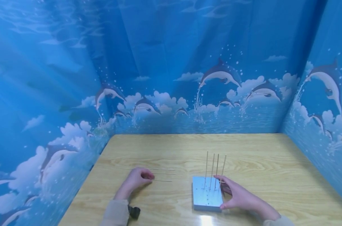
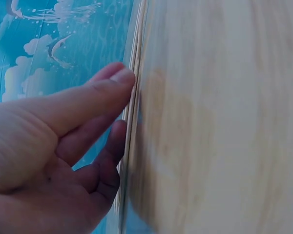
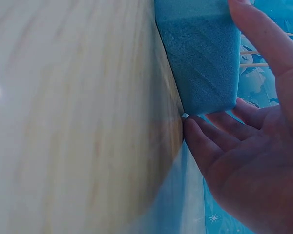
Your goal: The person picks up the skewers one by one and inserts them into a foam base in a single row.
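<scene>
In the head view a light blue foam block (image 1: 205, 201) lies on the table, with small holes in its top. Several thin wooden sticks (image 1: 206, 166) stand in it, the rightmost leaning right. My right hand (image 1: 238, 194) holds the block at its right side, thumb at the near corner and fingers toward the far edge. The right wrist view shows those fingers against the end of the block (image 3: 200, 63). To the left, three thin sticks (image 1: 165, 173) lie flat on the table. My left hand (image 1: 137, 180) pinches the left end of the nearest stick (image 1: 163, 180) between thumb and forefinger.
The wooden table (image 1: 159, 150) meets a blue dolphin-print curtain (image 1: 165, 78) behind and at both sides. A black strap piece (image 1: 135, 212) sits at the left wrist, close to the table. Light glares on the table in front of the block.
</scene>
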The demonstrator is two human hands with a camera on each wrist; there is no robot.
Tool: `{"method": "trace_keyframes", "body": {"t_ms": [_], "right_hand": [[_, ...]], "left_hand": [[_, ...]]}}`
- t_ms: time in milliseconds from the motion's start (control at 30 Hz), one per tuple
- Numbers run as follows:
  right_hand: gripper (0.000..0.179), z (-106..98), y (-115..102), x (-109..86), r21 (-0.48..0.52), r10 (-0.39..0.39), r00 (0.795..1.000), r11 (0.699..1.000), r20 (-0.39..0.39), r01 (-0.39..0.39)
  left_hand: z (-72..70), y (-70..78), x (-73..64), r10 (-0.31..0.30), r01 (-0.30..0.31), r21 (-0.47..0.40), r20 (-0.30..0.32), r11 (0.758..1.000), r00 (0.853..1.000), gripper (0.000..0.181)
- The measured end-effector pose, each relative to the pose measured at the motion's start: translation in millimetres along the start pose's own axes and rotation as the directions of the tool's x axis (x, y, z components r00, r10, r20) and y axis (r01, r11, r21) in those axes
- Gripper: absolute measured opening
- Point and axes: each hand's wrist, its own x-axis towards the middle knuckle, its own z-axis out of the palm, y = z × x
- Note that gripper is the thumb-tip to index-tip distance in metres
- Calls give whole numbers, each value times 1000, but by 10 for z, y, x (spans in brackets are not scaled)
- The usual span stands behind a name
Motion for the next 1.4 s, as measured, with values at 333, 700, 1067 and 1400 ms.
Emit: {"method": "trace_keyframes", "body": {"t_ms": [333,700,1067,1400], "right_hand": [[113,-6,-11,2,6,-1,1000,1000,4,1],[111,-3,3,3,31,-10,1000,999,11,10],[113,-17,-12,1,19,8,1000,1000,0,-8],[113,-13,11,-1,21,-9,1000,1000,8,9]], "left_hand": [[-8,25,23,-9,8,74,15,997,1000,14],[-36,87,-29,-50,49,30,11,998,999,12],[-145,351,-29,-38,37,-101,-10,994,999,15],[-147,696,-20,2,-6,-225,-19,974,1000,23]]}}
